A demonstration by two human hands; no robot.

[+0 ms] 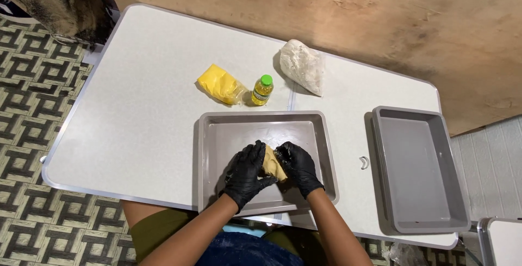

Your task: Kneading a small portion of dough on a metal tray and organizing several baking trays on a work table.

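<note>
Dough lump [273,164] sits inside near tray [217,135], toward its front half, held just above or on tray floor — can't tell which. From head cam I see its long axis running roughly away from the person, tilted a bit: far end leans left, near end right. Colour pale yellow-tan, surface smooth-ish, matte, shape a stubby oblong; most of it hidden by gloves.

Left hand [247,172], black glove, fingers curled round dough's left side, clamped on it. Right hand [296,165], also black glove, wraps right side, fingers pressed to dough. Gloves look smeared w/ bits of dough.

Behind tray on white table [136,108]: yellow bag [220,84], small oil bottle [262,90] w/ green cap just beside it, upright, and white bag [303,66] further right. Second grey tray [418,168] well apart on right.
</note>
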